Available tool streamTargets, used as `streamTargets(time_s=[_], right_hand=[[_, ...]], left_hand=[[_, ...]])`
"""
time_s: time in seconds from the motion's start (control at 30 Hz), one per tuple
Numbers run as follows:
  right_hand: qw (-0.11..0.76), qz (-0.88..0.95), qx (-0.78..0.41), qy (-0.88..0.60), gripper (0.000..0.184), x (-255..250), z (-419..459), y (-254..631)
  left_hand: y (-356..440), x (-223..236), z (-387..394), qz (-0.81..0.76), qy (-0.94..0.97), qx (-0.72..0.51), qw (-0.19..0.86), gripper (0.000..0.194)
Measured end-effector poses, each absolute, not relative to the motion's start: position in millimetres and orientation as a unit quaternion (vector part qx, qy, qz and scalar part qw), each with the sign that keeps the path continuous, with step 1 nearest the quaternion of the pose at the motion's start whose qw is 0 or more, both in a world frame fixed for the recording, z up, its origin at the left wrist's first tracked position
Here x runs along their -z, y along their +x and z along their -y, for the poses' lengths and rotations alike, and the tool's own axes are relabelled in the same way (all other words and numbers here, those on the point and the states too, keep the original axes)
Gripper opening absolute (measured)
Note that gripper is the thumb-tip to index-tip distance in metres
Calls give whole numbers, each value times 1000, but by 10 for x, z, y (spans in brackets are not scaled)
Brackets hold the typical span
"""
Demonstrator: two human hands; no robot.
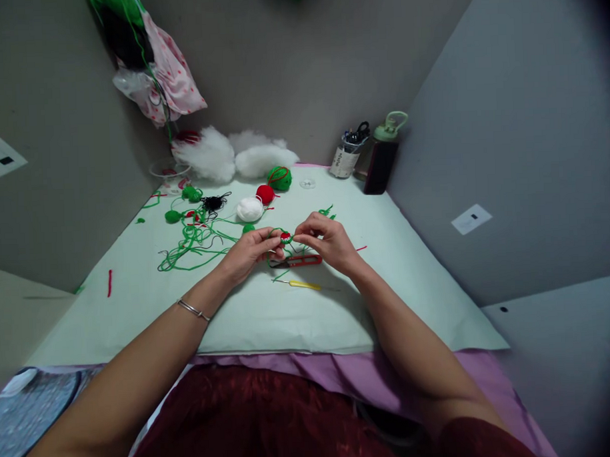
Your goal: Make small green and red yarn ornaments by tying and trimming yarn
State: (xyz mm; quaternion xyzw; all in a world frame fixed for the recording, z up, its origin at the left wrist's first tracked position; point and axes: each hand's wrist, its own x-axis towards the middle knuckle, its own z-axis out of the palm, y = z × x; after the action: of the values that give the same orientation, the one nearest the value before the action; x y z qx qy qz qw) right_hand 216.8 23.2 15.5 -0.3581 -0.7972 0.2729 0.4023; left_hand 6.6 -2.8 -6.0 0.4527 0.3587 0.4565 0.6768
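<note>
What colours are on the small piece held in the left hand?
The piece is red, white and green; head view.

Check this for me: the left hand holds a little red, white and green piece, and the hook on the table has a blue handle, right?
Not quite: the head view shows the hook on the table has a yellow handle, not blue. The left hand does hold the little red, white and green piece.

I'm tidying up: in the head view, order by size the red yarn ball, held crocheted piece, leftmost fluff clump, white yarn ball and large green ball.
Leftmost fluff clump
White yarn ball and large green ball: too alike to rank
Red yarn ball
Crocheted piece, as far as it shows
</note>
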Motion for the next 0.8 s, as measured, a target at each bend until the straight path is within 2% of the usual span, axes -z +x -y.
streamTargets(time_s=[0.3, 0.47, 0.63, 0.8], right_hand=[[401, 736, -398, -373, 29, -154, -234, 2132], [418, 771, -288, -385, 24, -102, -249, 2115], [399, 796, -207, -405, 3, -53, -228, 2109], [394, 813, -177, -390, 9, -52, -142, 2022]], left_hand=[[80, 40, 55, -357, 461, -458, 670, 29], [96, 61, 49, -364, 458, -470, 661, 27], [109, 75, 42, -385, 447, -481, 648, 28], [125, 72, 34, -387, 425, -491, 655, 30]])
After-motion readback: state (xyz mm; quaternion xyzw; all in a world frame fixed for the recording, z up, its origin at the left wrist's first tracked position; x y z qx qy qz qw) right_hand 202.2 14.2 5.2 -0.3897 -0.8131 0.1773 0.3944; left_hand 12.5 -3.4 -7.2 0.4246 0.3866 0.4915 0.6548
